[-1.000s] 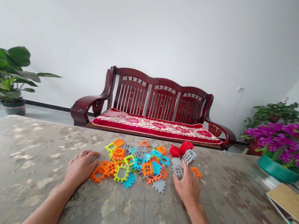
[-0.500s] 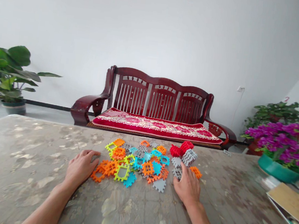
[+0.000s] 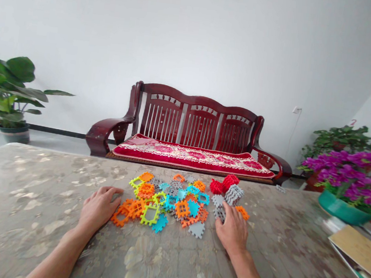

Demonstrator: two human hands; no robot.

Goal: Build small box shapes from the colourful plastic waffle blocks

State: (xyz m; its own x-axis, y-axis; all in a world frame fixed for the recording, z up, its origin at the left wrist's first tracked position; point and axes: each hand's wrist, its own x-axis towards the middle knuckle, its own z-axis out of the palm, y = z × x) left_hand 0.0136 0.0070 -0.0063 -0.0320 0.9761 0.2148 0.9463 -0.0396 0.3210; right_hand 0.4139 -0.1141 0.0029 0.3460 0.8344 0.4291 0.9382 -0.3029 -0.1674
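Orange, lime and blue tiles (image 3: 182, 209) heaped on the desk (image 3: 156, 266)
Left hand (image 3: 98, 207) relaxed, empty, beside them; right hand (image 3: 232, 232) loosely spread at grey tiles (image 3: 217, 200). Red tiles (image 3: 230, 183) stand just beyond; a flowerpot (image 3: 344, 210) sits far right.

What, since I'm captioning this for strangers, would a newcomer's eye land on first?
Probably the heap of bright puzzle pieces, mostly orange, blue and lime, on the table between the left hand and right hand. Next, perhaps, the purple flowers in a teal pot at far right, and the dark red bench behind the table.
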